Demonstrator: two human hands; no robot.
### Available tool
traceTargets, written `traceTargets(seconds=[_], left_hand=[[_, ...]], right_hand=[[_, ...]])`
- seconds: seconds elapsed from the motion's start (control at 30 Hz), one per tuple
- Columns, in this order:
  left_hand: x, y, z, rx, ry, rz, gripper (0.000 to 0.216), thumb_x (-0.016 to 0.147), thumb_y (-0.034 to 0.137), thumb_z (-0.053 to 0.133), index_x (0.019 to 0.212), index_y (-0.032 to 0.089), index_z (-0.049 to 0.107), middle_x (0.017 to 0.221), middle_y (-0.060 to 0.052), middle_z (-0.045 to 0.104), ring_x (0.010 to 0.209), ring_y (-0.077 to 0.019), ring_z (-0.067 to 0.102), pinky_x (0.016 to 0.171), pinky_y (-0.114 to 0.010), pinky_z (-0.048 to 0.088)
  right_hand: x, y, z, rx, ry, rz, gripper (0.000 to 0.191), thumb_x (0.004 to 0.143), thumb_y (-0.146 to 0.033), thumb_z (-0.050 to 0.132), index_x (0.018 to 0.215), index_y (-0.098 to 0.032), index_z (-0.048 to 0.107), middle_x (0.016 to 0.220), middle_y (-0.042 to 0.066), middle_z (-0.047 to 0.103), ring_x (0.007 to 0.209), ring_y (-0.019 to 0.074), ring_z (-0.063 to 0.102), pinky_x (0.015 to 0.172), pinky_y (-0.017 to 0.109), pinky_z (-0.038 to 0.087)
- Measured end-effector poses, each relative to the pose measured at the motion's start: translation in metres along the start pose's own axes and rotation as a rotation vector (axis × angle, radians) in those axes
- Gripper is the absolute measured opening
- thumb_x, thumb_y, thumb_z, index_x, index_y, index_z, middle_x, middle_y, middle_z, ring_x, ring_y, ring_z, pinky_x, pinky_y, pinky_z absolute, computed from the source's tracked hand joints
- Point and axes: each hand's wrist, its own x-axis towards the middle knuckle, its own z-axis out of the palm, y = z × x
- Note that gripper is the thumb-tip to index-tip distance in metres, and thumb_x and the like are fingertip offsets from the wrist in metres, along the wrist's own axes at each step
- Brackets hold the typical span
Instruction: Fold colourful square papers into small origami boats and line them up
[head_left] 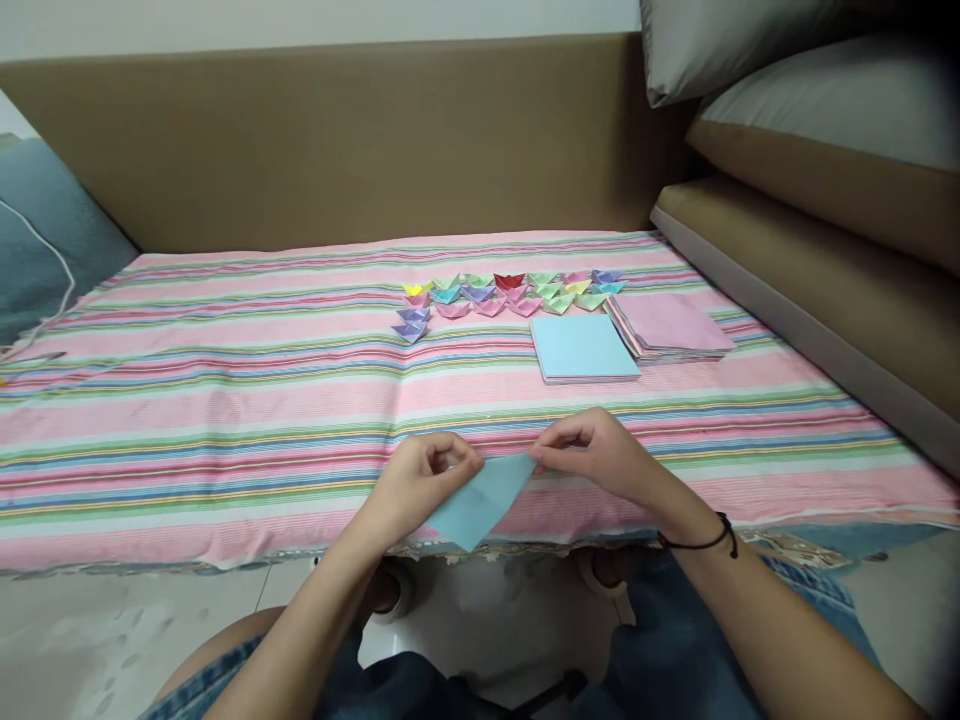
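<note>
A light blue sheet of origami paper (480,505), folded and with a corner pointing down toward me, hangs between my two hands at the front edge of the cloth. My left hand (431,480) pinches its upper left part between thumb and fingers. At the upper right corner, the thumb and fingertips of my right hand (592,455) are closed on the paper. Beyond my hands lies a stack of light blue paper (585,347). Beside it is a looser pile of paper with a pink sheet on top (675,325). Several small folded paper boats (489,305) in many colours stand in rows behind.
A striped pink cloth (225,400) covers the flat surface, with a brown backrest (375,150) along its far side. Stacked cushions (825,300) rise at the right. A white cable (45,240) runs along the left edge. My knees are below the front edge.
</note>
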Motion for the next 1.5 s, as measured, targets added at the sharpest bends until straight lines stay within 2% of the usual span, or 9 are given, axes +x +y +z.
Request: traceTargets(seconds=[0.23, 0.43, 0.53, 0.73, 1.0, 1.13, 1.23, 1.4, 1.5], left_hand=[[-0.001, -0.002, -0.010, -0.316, 0.234, -0.110, 0.025, 0.068, 0.039, 0.070, 0.069, 0.014, 0.064, 0.059, 0.001, 0.057, 0.054, -0.0082, 0.046, 0.050, -0.020, 0.034], [0.007, -0.010, 0.014, -0.597, 0.331, -0.097, 0.025, 0.062, 0.031, 0.077, 0.074, 0.015, 0.062, 0.065, 0.003, 0.061, 0.057, -0.0064, 0.052, 0.055, -0.018, 0.040], [0.006, -0.008, 0.025, -0.639, 0.274, -0.085, 0.026, 0.062, 0.030, 0.077, 0.073, 0.015, 0.058, 0.066, 0.002, 0.063, 0.059, -0.0077, 0.055, 0.058, -0.020, 0.044], [0.004, -0.006, 0.029, -0.562, 0.174, -0.085, 0.030, 0.060, 0.026, 0.078, 0.081, 0.014, 0.060, 0.069, 0.000, 0.065, 0.065, -0.0110, 0.059, 0.064, -0.023, 0.048], [0.003, -0.008, 0.026, -0.400, 0.162, -0.026, 0.016, 0.067, 0.030, 0.072, 0.070, 0.016, 0.064, 0.058, 0.001, 0.062, 0.056, -0.0119, 0.057, 0.059, -0.024, 0.048], [0.003, -0.010, 0.023, -0.127, 0.283, 0.222, 0.006, 0.071, 0.023, 0.068, 0.068, 0.019, 0.070, 0.074, -0.004, 0.069, 0.073, -0.0188, 0.063, 0.066, -0.028, 0.049], [0.003, -0.011, 0.023, -0.017, 0.295, 0.397, 0.015, 0.078, 0.017, 0.060, 0.078, 0.024, 0.073, 0.090, -0.006, 0.069, 0.089, -0.0205, 0.062, 0.075, -0.030, 0.050], [0.002, -0.010, 0.029, -0.038, 0.258, 0.384, 0.023, 0.083, 0.018, 0.053, 0.094, 0.026, 0.071, 0.106, -0.008, 0.060, 0.101, -0.0211, 0.057, 0.079, -0.031, 0.051], [0.003, -0.013, 0.032, -0.156, 0.262, 0.314, 0.020, 0.078, 0.023, 0.062, 0.096, 0.025, 0.070, 0.116, -0.008, 0.051, 0.099, -0.0210, 0.058, 0.077, -0.031, 0.054]], right_hand=[[-0.005, -0.002, -0.024, 0.056, 0.288, -0.034, 0.022, 0.075, -0.037, 0.066, 0.070, -0.016, 0.068, 0.072, 0.006, 0.070, 0.071, 0.0182, 0.065, 0.068, 0.029, 0.051], [0.000, 0.004, 0.018, 0.217, -0.010, 0.007, 0.028, 0.076, -0.041, 0.064, 0.090, -0.017, 0.067, 0.089, 0.007, 0.070, 0.079, 0.0199, 0.065, 0.067, 0.030, 0.051], [0.004, 0.007, 0.029, 0.175, 0.067, -0.023, 0.025, 0.075, -0.039, 0.065, 0.084, -0.016, 0.066, 0.084, 0.006, 0.068, 0.075, 0.0189, 0.062, 0.062, 0.028, 0.048], [0.006, 0.005, 0.017, 0.004, 0.254, -0.012, 0.028, 0.071, -0.043, 0.066, 0.065, -0.016, 0.062, 0.065, 0.001, 0.059, 0.060, 0.0147, 0.053, 0.051, 0.024, 0.038], [0.002, 0.004, 0.011, -0.027, 0.216, -0.054, 0.024, 0.071, -0.040, 0.067, 0.065, -0.016, 0.066, 0.065, 0.003, 0.061, 0.061, 0.0159, 0.054, 0.051, 0.025, 0.040], [0.002, 0.004, 0.008, -0.028, 0.283, -0.231, 0.006, 0.071, -0.024, 0.066, 0.070, -0.021, 0.072, 0.081, 0.006, 0.068, 0.083, 0.0226, 0.061, 0.072, 0.034, 0.049], [0.003, 0.006, 0.006, -0.038, 0.381, -0.314, 0.016, 0.072, -0.015, 0.061, 0.069, -0.025, 0.073, 0.108, 0.006, 0.063, 0.107, 0.0257, 0.054, 0.082, 0.038, 0.048], [0.002, 0.010, 0.008, 0.120, 0.401, -0.256, 0.015, 0.076, -0.021, 0.061, 0.081, -0.027, 0.074, 0.131, 0.004, 0.050, 0.118, 0.0281, 0.048, 0.075, 0.034, 0.051], [0.001, 0.010, 0.013, 0.276, 0.394, -0.162, 0.029, 0.082, -0.033, 0.058, 0.110, -0.028, 0.065, 0.129, 0.006, 0.053, 0.110, 0.0262, 0.055, 0.076, 0.034, 0.052]])
